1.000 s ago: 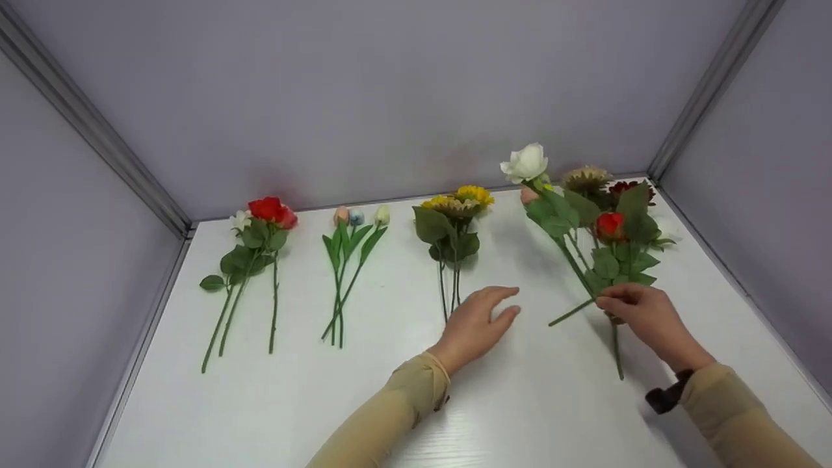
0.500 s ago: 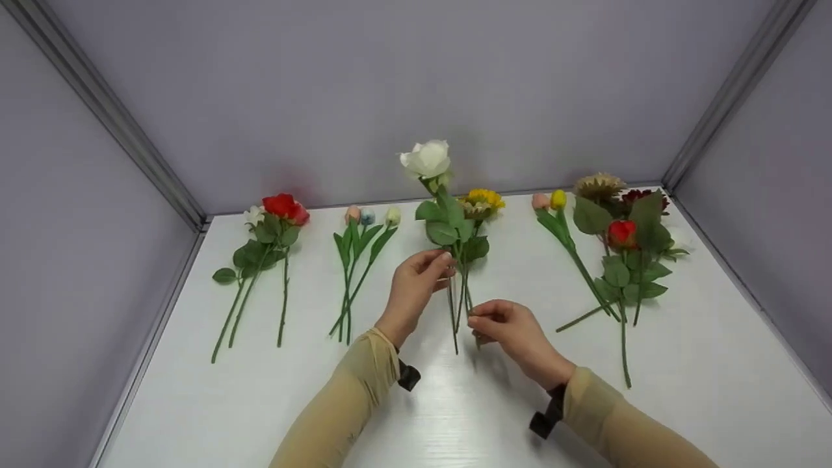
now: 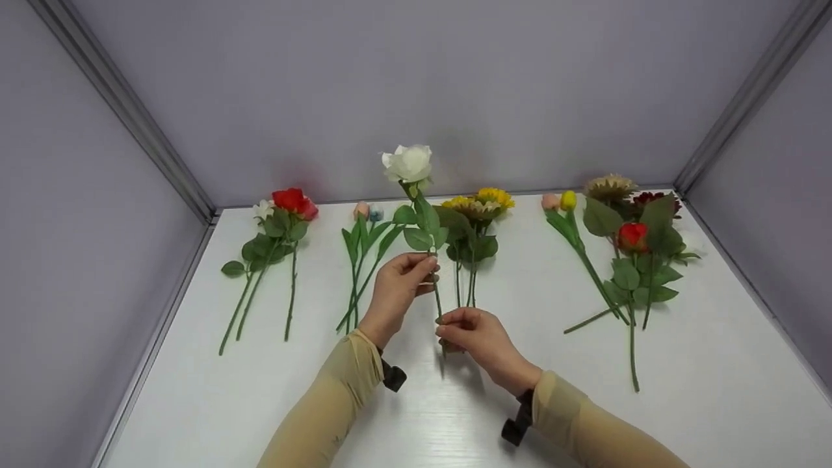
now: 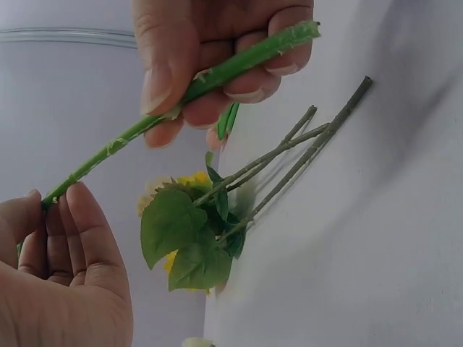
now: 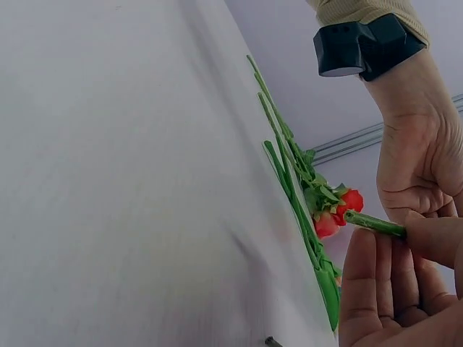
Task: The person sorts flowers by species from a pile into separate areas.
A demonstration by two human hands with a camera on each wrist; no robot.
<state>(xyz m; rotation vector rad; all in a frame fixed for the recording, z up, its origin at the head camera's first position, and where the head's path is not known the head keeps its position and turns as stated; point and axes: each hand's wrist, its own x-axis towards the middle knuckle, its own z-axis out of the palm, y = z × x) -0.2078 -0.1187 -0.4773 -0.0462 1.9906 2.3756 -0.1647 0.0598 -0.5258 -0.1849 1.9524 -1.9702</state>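
A white rose (image 3: 409, 164) with green leaves stands raised over the table, bloom towards the back wall. My left hand (image 3: 398, 286) pinches its stem just below the leaves. Lower down, my right hand (image 3: 478, 338) pinches the same stem between thumb and fingers. The left wrist view shows the green stem (image 4: 116, 144) running from one hand to the other. Its cut end (image 5: 354, 217) pokes out past my right fingers in the right wrist view. Just right of the rose lie yellow and beige sunflowers (image 3: 484, 205); tulips (image 3: 364, 211) lie behind my left hand.
Red, pink and white roses (image 3: 289, 201) lie at the left of the white table (image 3: 195, 403). On the right, two tulips (image 3: 567, 201), a red rose (image 3: 632, 237), a beige sunflower (image 3: 611, 187) and dark red blooms (image 3: 653, 201) overlap. Grey walls enclose the back and sides.
The white rose has moved left from the right-hand flowers, carried in my right hand. My left hand has risen and now grips the stem too; both hands then shifted slightly further left.
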